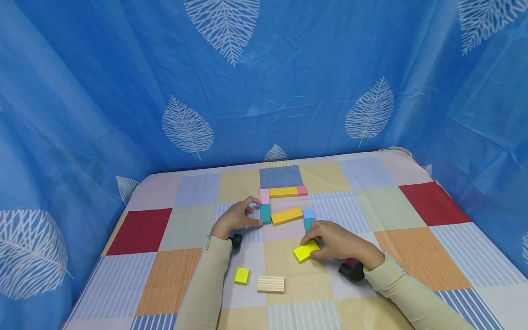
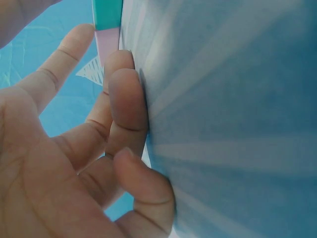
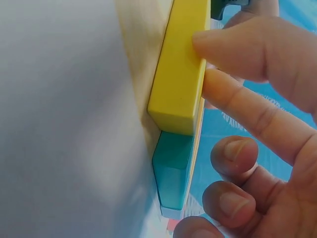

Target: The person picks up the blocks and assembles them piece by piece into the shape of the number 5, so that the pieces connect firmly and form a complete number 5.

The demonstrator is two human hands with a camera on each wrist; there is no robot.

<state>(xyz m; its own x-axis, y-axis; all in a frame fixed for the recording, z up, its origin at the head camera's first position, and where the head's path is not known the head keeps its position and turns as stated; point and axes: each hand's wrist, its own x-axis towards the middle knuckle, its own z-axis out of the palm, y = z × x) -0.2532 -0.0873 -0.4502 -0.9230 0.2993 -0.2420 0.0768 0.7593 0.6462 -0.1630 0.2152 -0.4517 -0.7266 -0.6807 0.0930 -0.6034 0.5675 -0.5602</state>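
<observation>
My right hand (image 1: 334,239) pinches a bright yellow rectangular block (image 1: 306,251) between thumb and forefinger. In the right wrist view, the thumb presses the yellow block's side, and a teal block (image 3: 173,173) lies just beyond its end. My left hand (image 1: 237,216) rests at the left side of another teal block (image 1: 265,214), thumb and forefinger spread toward its two ends. In the left wrist view the forefinger reaches where that block meets a pale pink block (image 2: 107,44), while the other fingers curl against the cloth.
An orange-yellow bar (image 1: 283,192) joins the pale pink block to a darker pink cube (image 1: 302,190). A second bar (image 1: 287,216) lies slanted below, near a light blue block (image 1: 308,213). Closer in are a yellow square block (image 1: 242,276) and a ridged wooden block (image 1: 270,284).
</observation>
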